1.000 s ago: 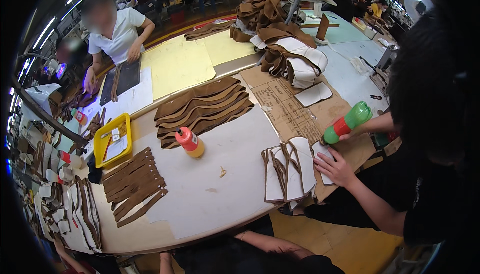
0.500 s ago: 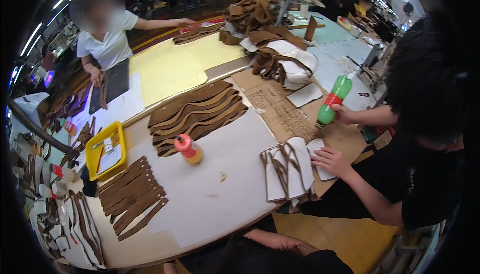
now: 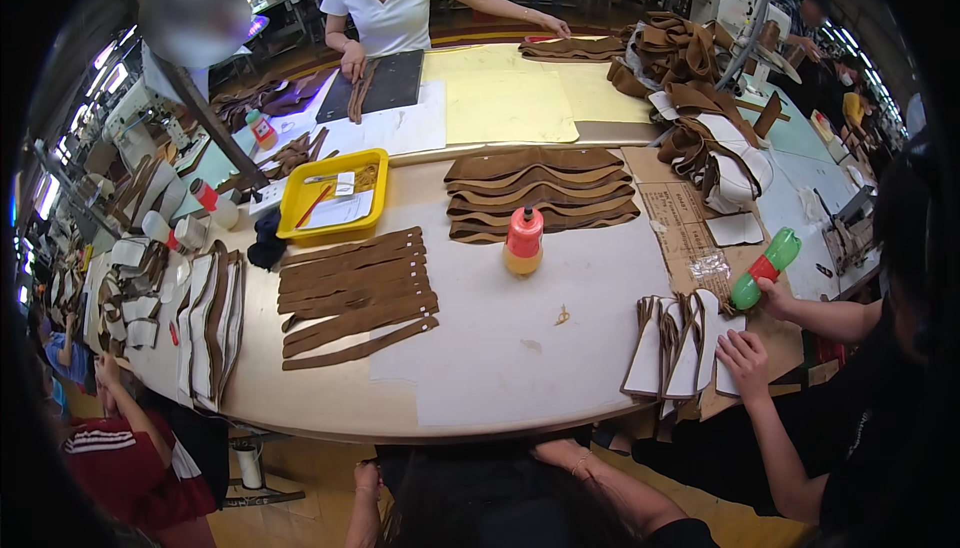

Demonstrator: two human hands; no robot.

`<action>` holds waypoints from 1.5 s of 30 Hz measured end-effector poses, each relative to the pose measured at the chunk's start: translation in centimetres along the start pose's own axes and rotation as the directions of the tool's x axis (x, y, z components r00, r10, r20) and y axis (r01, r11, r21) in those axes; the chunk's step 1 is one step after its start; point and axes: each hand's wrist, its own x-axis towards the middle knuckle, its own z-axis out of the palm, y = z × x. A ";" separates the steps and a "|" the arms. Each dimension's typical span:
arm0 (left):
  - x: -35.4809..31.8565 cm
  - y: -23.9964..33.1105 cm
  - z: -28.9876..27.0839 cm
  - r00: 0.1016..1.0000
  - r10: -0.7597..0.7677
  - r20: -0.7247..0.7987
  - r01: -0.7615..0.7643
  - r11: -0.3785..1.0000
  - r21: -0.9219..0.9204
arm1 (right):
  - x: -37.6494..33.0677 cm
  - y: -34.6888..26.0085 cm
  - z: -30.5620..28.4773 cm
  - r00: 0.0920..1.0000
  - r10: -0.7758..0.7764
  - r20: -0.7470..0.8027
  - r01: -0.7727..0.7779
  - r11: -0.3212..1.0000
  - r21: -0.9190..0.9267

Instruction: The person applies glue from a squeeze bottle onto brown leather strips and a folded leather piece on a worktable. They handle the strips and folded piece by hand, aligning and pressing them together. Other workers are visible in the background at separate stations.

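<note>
My left hand (image 3: 367,478) is low at the table's near edge, its fingers too hidden to read. My right hand (image 3: 563,454), with a thin bracelet at the wrist, is partly concealed at the same edge, fingers out of sight. On the table (image 3: 560,378) before me stands a red-topped squeeze bottle (image 3: 524,241) with yellowish liquid. Behind it lies a row of wavy brown strips (image 3: 540,193). Flat brown strips (image 3: 355,288) are laid side by side to the left. A yellow tray (image 3: 379,210) behind them contains papers and a pencil.
At right, a co-worker's hands hold a green bottle (image 3: 768,266) and touch white-and-brown pieces (image 3: 683,348). Across the table, a person in a white shirt (image 3: 390,3) handles brown strips. White and brown pieces (image 3: 212,328) lie far left. A metal pole (image 3: 205,113) rises beyond the tray.
My view has swung left, so the table appears shifted right and more level. The co-worker's green bottle is tilted further over. Another person in red now shows at lower left.
</note>
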 end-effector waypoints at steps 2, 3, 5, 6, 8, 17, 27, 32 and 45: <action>-1.5 -0.2 0.8 1.000 -0.009 -0.006 0.009 0.999 0.044 | -1.4 -1.1 -0.6 0.999 0.021 -0.049 -0.028 0.987 -0.156; -1.4 -1.0 0.4 0.999 -0.035 0.001 0.035 0.998 0.051 | -2.4 -1.8 -0.8 0.989 -0.022 -0.144 -0.001 0.988 -0.157; 0.1 -2.6 0.3 0.996 -0.089 0.015 0.088 0.995 0.056 | -3.5 -5.0 -4.3 0.980 0.147 0.134 -0.127 0.980 -0.152; 0.6 -3.3 0.3 0.998 -0.069 0.002 0.068 0.994 0.083 | -4.0 -5.9 -5.5 0.935 0.244 0.257 -0.205 0.964 -0.169; 0.5 -2.3 0.9 0.999 -0.029 -0.015 0.031 0.989 0.146 | -5.3 -5.6 -4.5 0.982 0.158 0.102 -0.136 0.971 -0.198; -0.1 -1.4 0.4 0.998 0.029 0.059 -0.040 0.980 0.194 | -6.5 -6.6 -5.9 0.983 -0.180 -0.026 0.181 0.976 0.120; 1.0 -4.4 -0.5 0.980 -0.100 0.170 0.042 0.949 0.314 | -5.4 -16.2 -18.9 0.952 -0.124 0.279 0.117 0.992 0.041; 2.6 -1.3 -3.4 0.929 0.011 0.369 -0.264 0.718 0.644 | -4.5 -17.4 -23.2 0.990 -0.136 -0.045 0.134 0.990 -0.041; -11.1 19.5 0.6 0.697 -0.422 0.579 -0.620 0.051 0.783 | 0.1 -11.1 -25.0 0.671 0.237 -0.703 -0.146 0.971 0.188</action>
